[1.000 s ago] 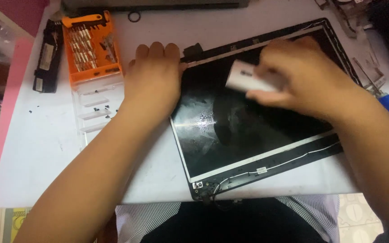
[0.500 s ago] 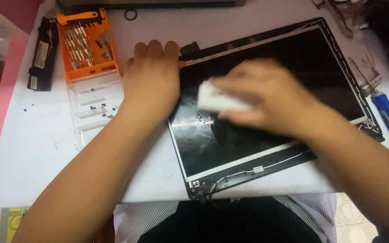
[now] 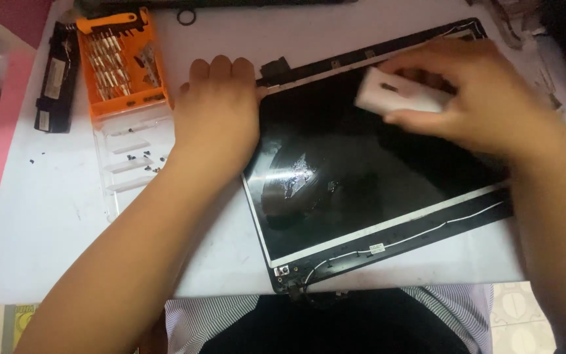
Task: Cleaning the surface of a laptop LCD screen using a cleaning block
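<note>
Two hands work on a black laptop screen (image 3: 375,177) lying at the table's (image 3: 47,223) centre. At ten o'clock the left hand (image 3: 221,118) presses flat, fingers spread, on the screen's corner. At one o'clock the right hand (image 3: 473,98) grips a white block (image 3: 397,92) against the glass; an orange bit set (image 3: 122,62) sits further out at ten.

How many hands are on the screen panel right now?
2: the left hand presses the screen panel at its left corner; the right hand holds a white pad near its top.

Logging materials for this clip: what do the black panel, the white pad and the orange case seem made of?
Black panel: glossy glass or plastic, judging by wet smears and reflections. White pad in the right hand: soft-looking, maybe folded cloth or tissue; blurred. Orange case: matte plastic with a clear lid.
</note>
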